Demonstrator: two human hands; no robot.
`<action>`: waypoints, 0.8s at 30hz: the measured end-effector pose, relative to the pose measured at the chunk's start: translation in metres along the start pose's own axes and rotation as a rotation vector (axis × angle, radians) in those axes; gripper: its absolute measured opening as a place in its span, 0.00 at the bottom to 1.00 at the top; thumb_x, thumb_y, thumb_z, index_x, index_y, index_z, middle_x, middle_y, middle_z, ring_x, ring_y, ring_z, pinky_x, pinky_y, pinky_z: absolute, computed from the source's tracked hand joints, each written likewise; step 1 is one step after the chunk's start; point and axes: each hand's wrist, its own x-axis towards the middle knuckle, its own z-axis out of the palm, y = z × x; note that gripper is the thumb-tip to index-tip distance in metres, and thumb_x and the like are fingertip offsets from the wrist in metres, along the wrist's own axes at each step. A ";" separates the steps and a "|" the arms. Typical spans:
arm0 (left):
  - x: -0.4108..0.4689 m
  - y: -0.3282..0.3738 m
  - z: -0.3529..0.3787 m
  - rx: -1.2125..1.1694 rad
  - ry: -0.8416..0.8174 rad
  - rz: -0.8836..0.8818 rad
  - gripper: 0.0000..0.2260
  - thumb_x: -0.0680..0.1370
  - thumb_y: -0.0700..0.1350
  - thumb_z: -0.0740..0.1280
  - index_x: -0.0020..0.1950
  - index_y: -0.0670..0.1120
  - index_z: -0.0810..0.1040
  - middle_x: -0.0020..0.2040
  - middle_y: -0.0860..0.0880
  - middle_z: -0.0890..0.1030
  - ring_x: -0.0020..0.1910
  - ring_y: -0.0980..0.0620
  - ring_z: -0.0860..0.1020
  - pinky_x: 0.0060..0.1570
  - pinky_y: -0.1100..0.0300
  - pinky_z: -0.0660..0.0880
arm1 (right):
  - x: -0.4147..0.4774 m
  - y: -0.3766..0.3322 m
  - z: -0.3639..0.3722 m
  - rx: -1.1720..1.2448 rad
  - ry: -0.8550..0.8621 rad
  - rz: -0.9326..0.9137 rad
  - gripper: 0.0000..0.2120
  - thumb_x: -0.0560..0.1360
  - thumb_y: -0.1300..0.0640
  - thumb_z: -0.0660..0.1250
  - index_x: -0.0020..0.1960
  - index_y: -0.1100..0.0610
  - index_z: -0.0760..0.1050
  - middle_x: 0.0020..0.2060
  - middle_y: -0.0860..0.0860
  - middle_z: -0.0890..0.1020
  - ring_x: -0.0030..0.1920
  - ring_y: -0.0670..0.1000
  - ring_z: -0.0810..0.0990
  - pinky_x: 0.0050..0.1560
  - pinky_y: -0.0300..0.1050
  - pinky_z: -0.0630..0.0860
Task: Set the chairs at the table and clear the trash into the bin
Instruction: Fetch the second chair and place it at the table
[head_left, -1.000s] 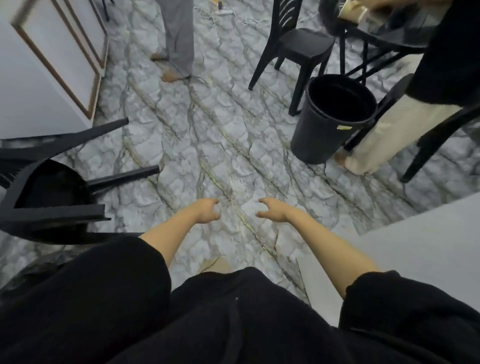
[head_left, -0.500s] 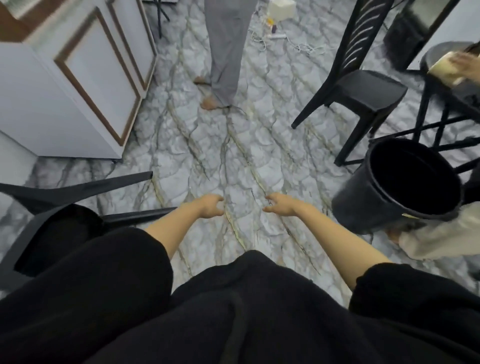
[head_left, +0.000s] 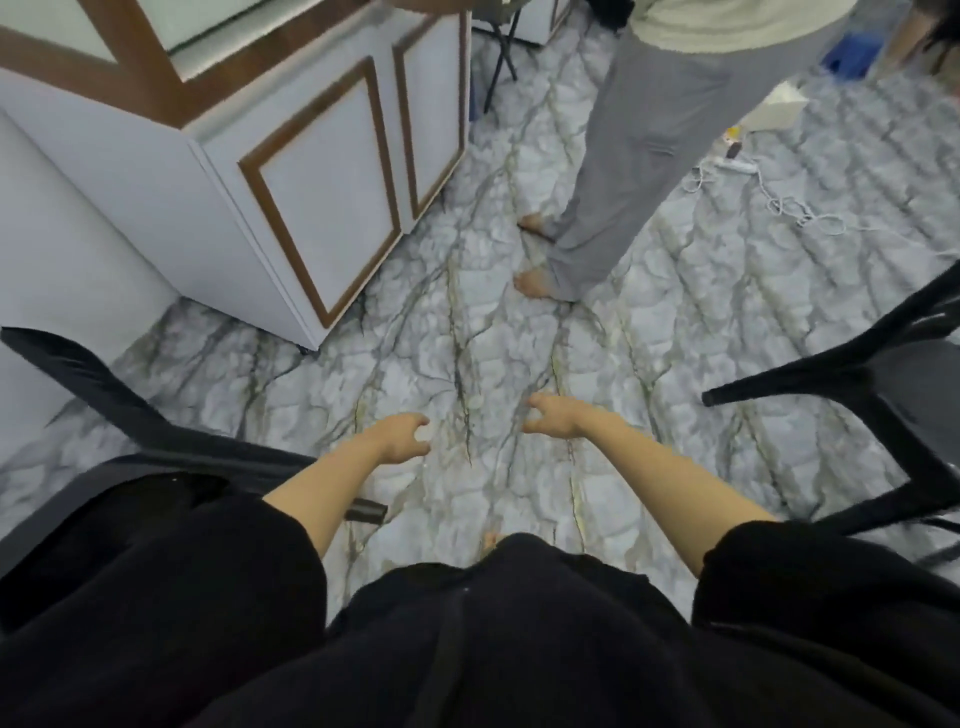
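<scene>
Grey marbled flooring (head_left: 467, 332) fills the middle of the frame, and both bare hands hang over it holding nothing. The left hand (head_left: 399, 439), at centre, has its fingers (head_left: 422, 435) loosely curled inward; the right hand (head_left: 553, 418), just right of it and apart, shows the same slack curl, thumb and fingers apart, gripping nothing. Black sleeves cover the lower frame and hide most of what lies beneath them.

At lower left an overturned black chair (head_left: 119, 415) lies on the floor, its seat and far legs hidden behind the left sleeve, one leg tip showing under the forearm. At the right edge a second black chair (head_left: 841, 374) is cut off, so only a leg and part of its frame show. A white cabinet (head_left: 322, 208) with brown trim takes the upper left. Another person's grey trousers (head_left: 639, 156) and bare feet stand at upper centre, body cut by the top edge; a tangled white cable (head_left: 789, 208) lies blurred at upper right.

Compared with half a second ago, the view has swung left: the black bin and the table have gone out of the frame on the right, the cabinet looms larger, and the hands keep the same empty, relaxed pose.
</scene>
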 end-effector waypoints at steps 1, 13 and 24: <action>0.011 -0.003 -0.014 -0.038 0.018 -0.023 0.26 0.80 0.45 0.59 0.75 0.40 0.56 0.77 0.42 0.60 0.75 0.45 0.61 0.73 0.55 0.59 | 0.017 -0.005 -0.022 -0.038 -0.012 -0.020 0.30 0.79 0.48 0.57 0.75 0.59 0.52 0.76 0.56 0.55 0.75 0.56 0.58 0.73 0.51 0.57; 0.090 -0.130 -0.168 -0.420 0.259 -0.350 0.27 0.80 0.46 0.60 0.76 0.41 0.56 0.76 0.41 0.59 0.75 0.44 0.61 0.72 0.55 0.59 | 0.237 -0.184 -0.200 -0.407 -0.100 -0.372 0.29 0.79 0.51 0.58 0.75 0.61 0.52 0.75 0.58 0.57 0.74 0.56 0.59 0.72 0.47 0.57; 0.062 -0.280 -0.233 -0.745 0.417 -0.709 0.27 0.79 0.47 0.61 0.76 0.41 0.57 0.76 0.41 0.61 0.74 0.43 0.63 0.69 0.55 0.63 | 0.352 -0.428 -0.229 -0.775 -0.293 -0.706 0.28 0.79 0.52 0.58 0.74 0.62 0.54 0.74 0.59 0.59 0.73 0.58 0.62 0.71 0.49 0.60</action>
